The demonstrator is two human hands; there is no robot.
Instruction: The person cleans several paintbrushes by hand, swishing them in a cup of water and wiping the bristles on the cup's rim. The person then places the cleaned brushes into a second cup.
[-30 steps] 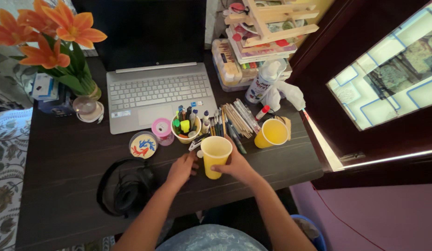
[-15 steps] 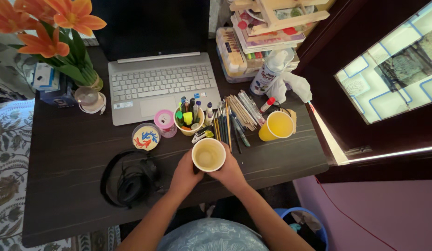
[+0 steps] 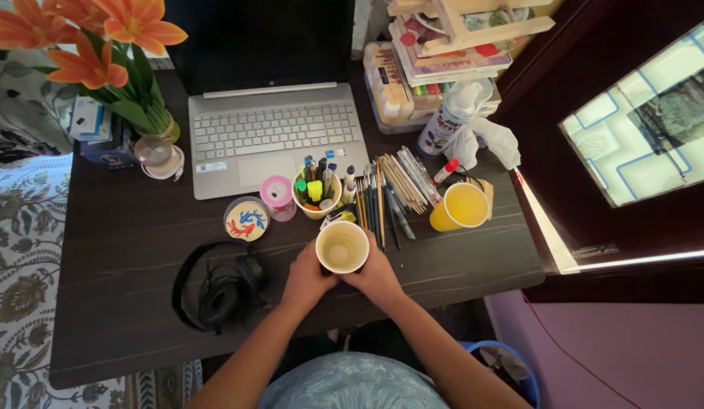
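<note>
A yellow paper cup [image 3: 342, 247] is held upright near the front edge of the dark desk [image 3: 117, 303], its open mouth turned straight up toward the camera so that its long axis runs vertically. It is clasped from both sides at once: the left hand [image 3: 306, 276] is curled against its left wall and the right hand [image 3: 377, 274] against its right wall, both closed around it and equally near. Whether the cup's base is touching the desk cannot be told.

Just left of the hands, black headphones [image 3: 216, 291] are laid on the wood. Beyond the cup, a tub of markers [image 3: 316, 193], a row of brushes [image 3: 386, 197] and a second yellow cup [image 3: 461, 206] are seen, the last well to the right. Farther back, an open laptop [image 3: 272, 136] and orange flowers [image 3: 95, 53] are set against the wall.
</note>
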